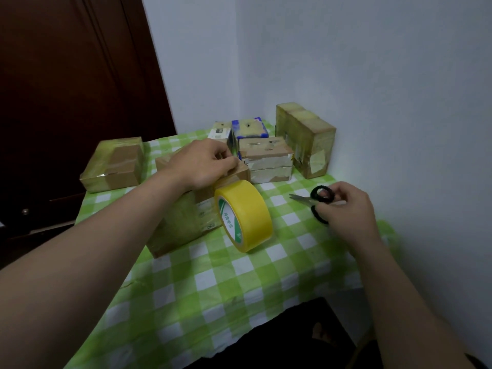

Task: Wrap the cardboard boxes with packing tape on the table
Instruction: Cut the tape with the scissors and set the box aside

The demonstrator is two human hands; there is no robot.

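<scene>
A brown cardboard box [183, 222] lies mid-table, partly covered in yellowish tape. Leaning against its right side stands a yellow packing tape roll [245, 215] on edge. My left hand [202, 163] rests on the box's far top edge and pinches a raised strip of tape [232, 146] between thumb and fingers. To the right, my right hand [346, 209] holds black-handled scissors [316, 201] just above the cloth, fingers through the loops, blades pointing left toward the roll.
The table [239, 283] has a green-and-white checked cloth. A taped box [114, 163] sits at the left edge. Several taped boxes [306, 139] crowd the back corner against the white walls. A dark wooden door stands to the left.
</scene>
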